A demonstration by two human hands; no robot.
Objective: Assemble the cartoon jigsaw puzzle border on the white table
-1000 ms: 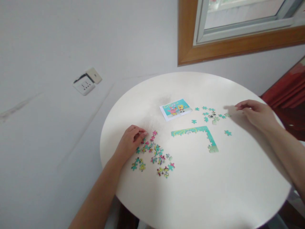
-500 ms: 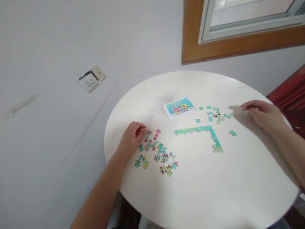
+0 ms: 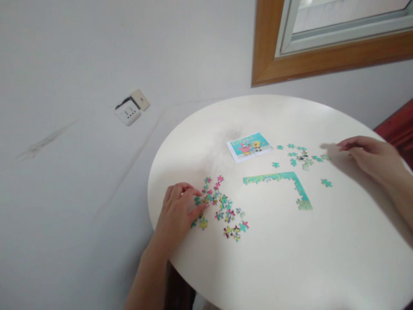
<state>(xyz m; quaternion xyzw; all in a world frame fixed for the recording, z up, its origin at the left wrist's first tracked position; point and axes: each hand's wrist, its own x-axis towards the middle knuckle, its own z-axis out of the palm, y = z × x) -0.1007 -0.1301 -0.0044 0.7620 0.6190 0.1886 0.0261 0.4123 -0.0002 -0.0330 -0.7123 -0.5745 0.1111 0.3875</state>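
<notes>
My left hand (image 3: pixel 180 209) is low over the left pile of loose jigsaw pieces (image 3: pixel 222 202), which are pink, teal and yellow. Its thumb and fingers are apart and hide some pieces; no piece shows held between them. My right hand (image 3: pixel 372 155) hovers over the table's right side, fingers loosely bent and thumb a little apart, with nothing visible in it. Just left of it lie several teal and pale green jigsaw pieces (image 3: pixel 293 162). Between the hands rests a joined puzzle border (image 3: pixel 298 187), an upside-down L of teal pieces with a pale green corner.
Behind the border, a picture card (image 3: pixel 250 147) with a pink and a yellow cartoon figure lies flat. A single teal piece (image 3: pixel 326 183) sits right of the border. The round white table (image 3: pixel 274 262) stands against a wall with a socket (image 3: pixel 128 112) and a wood-framed window (image 3: pixel 267 64).
My left hand has come toward me from the pile's far edge onto its left side, and its fingers have spread. My right hand stays about where it was. The view has shifted slightly left.
</notes>
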